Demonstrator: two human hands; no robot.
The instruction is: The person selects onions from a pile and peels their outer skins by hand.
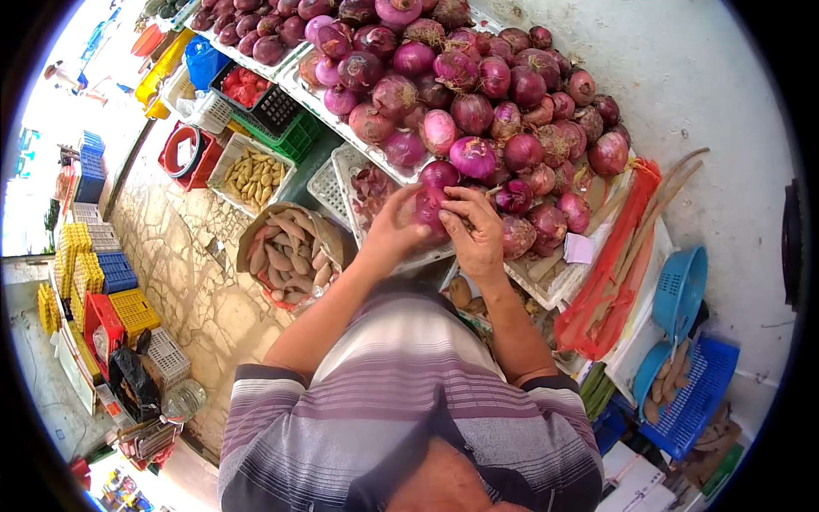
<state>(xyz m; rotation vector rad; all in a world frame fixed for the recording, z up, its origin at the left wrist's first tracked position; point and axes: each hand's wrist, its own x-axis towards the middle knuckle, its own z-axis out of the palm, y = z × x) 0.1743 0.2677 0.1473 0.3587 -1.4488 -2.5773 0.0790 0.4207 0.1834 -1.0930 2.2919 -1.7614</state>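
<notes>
Both hands meet around one purple onion at the near edge of the onion pile. My left hand is wrapped round its left side. My right hand has its thumb and fingers bent together at the onion's right side; whether a bit of skin is between them is too small to tell. Behind and to the right, a big heap of red onions fills white crates. Just left of my left hand, a white basket holds loose dry onion skins.
At the left stand a sack of sweet potatoes, a crate of small yellowish roots and a green crate. Red netting hangs at the right, near blue baskets. Stacked crates line the far left.
</notes>
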